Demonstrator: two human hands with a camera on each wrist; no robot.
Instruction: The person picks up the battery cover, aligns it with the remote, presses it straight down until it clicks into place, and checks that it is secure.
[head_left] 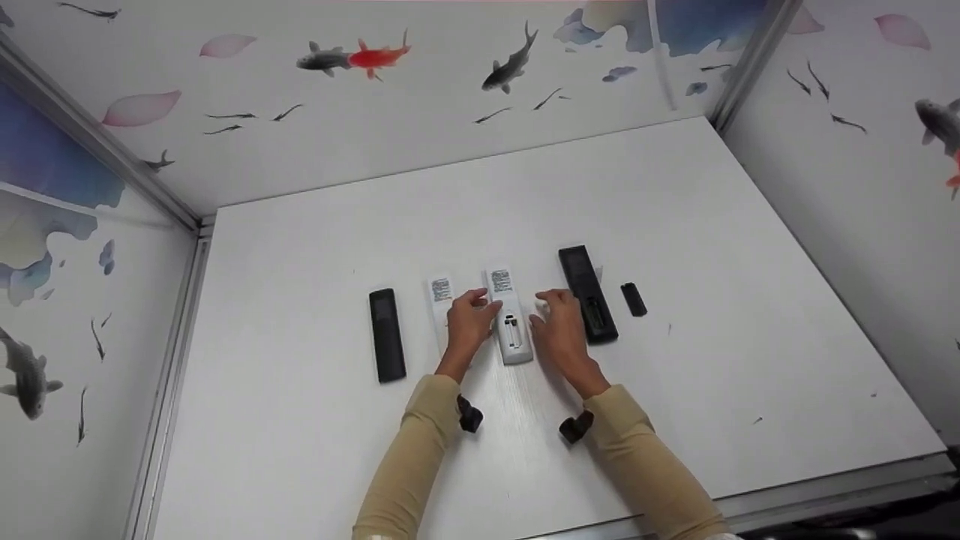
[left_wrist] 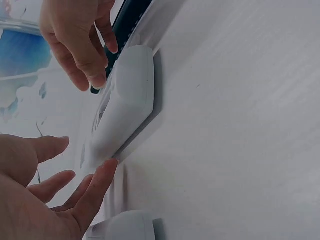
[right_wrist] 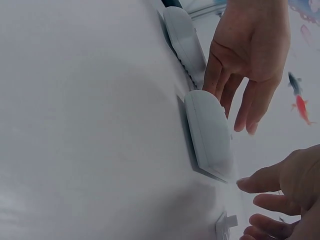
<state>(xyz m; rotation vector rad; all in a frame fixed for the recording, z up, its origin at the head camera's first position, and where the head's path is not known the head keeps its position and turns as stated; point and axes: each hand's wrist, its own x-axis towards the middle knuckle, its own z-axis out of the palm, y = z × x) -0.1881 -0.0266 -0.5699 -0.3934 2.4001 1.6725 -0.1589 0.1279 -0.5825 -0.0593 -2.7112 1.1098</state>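
A white remote control (head_left: 514,337) lies back up between the hands, its battery compartment uncovered. At its left side is my left hand (head_left: 470,326), the fingers spread and fingertips right at the remote's edge in the left wrist view. My right hand (head_left: 561,330) hovers off the right side, fingers loosely bent and apart from the remote, with nothing in them. Another white remote (head_left: 441,291) lies partly hidden under the left hand. Beyond the right hand lies a black remote (head_left: 581,274) with its battery compartment uncovered.
A second black remote (head_left: 387,335) lies at the left. A black battery cover (head_left: 634,299) is at the right, and a small white piece (head_left: 598,273) shows beside the right black remote. Printed panels (head_left: 420,112) enclose the white table (head_left: 300,247) behind and on both sides.
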